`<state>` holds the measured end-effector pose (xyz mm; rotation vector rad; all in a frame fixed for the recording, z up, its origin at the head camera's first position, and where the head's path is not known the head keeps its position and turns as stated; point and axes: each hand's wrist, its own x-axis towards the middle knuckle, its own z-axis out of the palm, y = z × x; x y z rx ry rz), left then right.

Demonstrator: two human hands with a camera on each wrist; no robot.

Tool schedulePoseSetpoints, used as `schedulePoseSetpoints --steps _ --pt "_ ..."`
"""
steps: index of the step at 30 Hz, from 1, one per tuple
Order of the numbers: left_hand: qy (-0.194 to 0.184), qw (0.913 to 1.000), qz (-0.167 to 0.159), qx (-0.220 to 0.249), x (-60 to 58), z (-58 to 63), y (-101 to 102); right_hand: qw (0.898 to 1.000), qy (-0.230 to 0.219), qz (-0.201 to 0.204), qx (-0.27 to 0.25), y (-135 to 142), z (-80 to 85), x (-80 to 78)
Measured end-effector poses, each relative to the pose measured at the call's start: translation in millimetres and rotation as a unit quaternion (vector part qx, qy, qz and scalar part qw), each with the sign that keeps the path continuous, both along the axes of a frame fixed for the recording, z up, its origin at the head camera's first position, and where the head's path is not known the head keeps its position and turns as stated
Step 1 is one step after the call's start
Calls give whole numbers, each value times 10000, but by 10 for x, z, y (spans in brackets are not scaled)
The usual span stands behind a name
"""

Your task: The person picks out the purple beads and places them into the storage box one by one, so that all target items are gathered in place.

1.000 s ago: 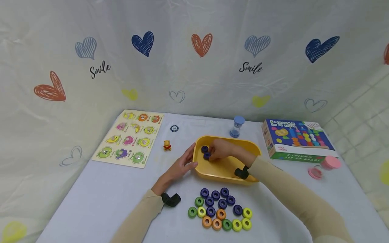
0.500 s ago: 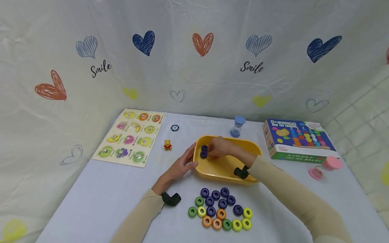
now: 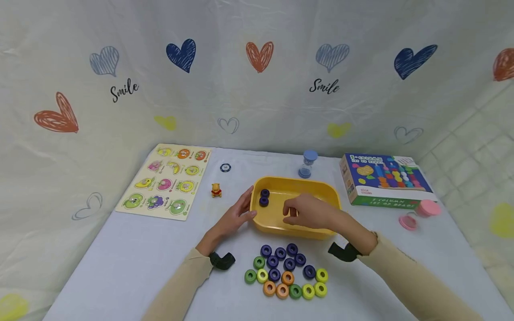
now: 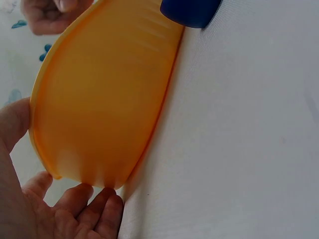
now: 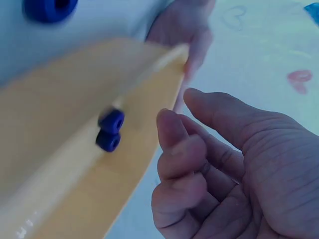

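Observation:
A yellow tray (image 3: 281, 231) stands mid-table. Two dark blue ring beads (image 3: 261, 203) lie touching each other inside it, near its left end. My left hand (image 3: 237, 217) rests against the outside of that end; in the left wrist view its thumb and fingertips touch the wall around the corner. Over the tray's middle, my right hand (image 3: 311, 213) holds nothing. Its fingers are loosely curled, with thumb and forefinger apart in the right wrist view. In front of the tray lies a cluster of ring beads: dark blue ones (image 3: 272, 266), green, yellow and orange (image 3: 269, 294).
A fruit picture board (image 3: 146, 196) lies at the left. Between it and the tray are a small bear figure (image 3: 216, 192) and a round chip (image 3: 225, 168). Behind stands a blue sand timer (image 3: 305, 171). At right are a bead-set box (image 3: 385, 202) and a pink sand timer (image 3: 428, 208).
My right hand lined up the two blue beads at the tray's left end, let go and drew back rightward and nearer. My left hand stays on the tray. The head view shifts slightly.

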<state>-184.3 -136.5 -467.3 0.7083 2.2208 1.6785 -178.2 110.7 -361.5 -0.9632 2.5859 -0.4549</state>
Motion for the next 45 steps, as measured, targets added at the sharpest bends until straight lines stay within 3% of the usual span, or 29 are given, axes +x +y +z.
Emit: schedulePoseSetpoints --steps 8,16,24,31,35,41,45 --pt "20 10000 36 24 3 4 1 9982 -310 -501 109 241 -178 551" --pt "-7 9999 41 130 10 39 -19 9921 -602 -1044 358 378 -468 835" --pt "-23 9997 140 174 4 32 -36 9938 -498 -960 249 382 -552 837" --pt "-95 9997 90 214 8 1 -14 9877 -538 -1414 384 429 -535 793" --pt "-118 9997 66 217 16 9 2 9848 -561 -1631 192 518 -569 755" --pt "-130 9997 45 215 22 21 15 9806 -1065 -1587 -437 817 -731 720" --pt "-83 9998 8 206 16 20 19 9716 -1538 -1509 -976 1036 -838 719"
